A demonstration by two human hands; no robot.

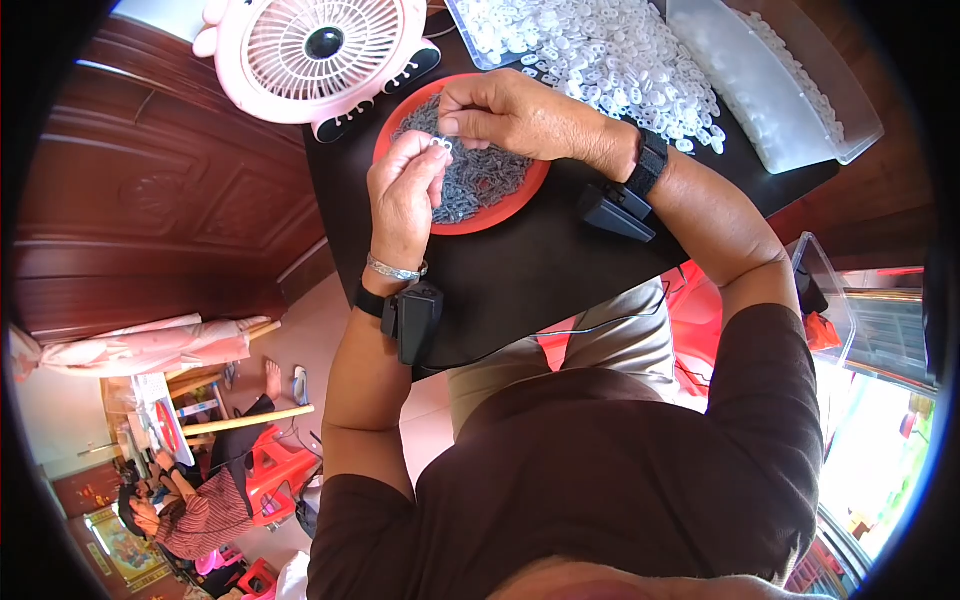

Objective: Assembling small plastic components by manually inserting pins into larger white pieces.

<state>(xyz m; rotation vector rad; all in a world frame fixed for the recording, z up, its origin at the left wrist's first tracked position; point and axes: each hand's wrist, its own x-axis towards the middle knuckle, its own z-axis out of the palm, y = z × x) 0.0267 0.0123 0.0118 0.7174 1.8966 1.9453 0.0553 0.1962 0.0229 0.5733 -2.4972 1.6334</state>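
My left hand (403, 195) pinches a small white plastic piece with holes (442, 145) between thumb and fingertips. Just above it, my right hand (525, 115) is closed in a pinch, its fingertips close to the white piece. Whatever those right fingers hold is too small to make out. Both hands are over a round orange-red dish (489, 222) that holds many small grey pieces (480, 185). A heap of similar white plastic pieces (620, 70) spreads on the far right of the table, beyond my right hand.
A pink fan (325, 45) stands at the far left of the black table (520, 290). At the far right lies a translucent plastic bin (765, 95) with white pieces inside. A thin cable runs near the table's front edge. Off to the left another person (195, 515) sits at work.
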